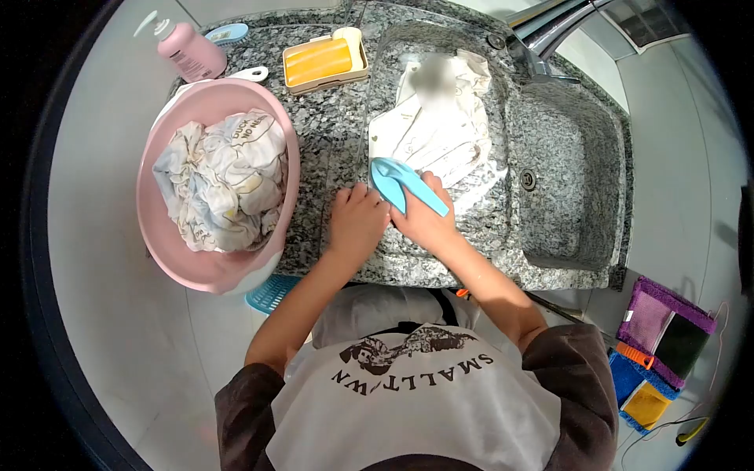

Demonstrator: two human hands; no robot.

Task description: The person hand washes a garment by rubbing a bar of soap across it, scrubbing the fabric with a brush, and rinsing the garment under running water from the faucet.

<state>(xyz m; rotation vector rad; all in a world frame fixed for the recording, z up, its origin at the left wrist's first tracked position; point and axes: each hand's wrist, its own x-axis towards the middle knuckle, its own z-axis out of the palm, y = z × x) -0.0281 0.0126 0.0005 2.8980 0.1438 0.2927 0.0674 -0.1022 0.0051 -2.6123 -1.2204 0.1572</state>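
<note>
A light-blue scrub brush (391, 180), its bristles out of sight, is in my right hand (428, 222). The handle crosses over the back of that hand, which is closed around the brush at the near edge of a wet white printed garment (436, 133). This garment lies spread in the shallow granite basin (491, 224), with some suds to its right. My left hand (357, 224) rests palm down on the basin's left rim, fingers stretched out and holding nothing. Its thumb side is close to my right hand.
At left stands a pink tub (149, 208) of crumpled printed clothes (224, 184). Behind it are a pink pump bottle (191, 51) and a blue-backed brush (228, 33). A yellow soap bar (318, 61) sits in a dish. The deeper sink (569, 157) and faucet (550, 31) are at right.
</note>
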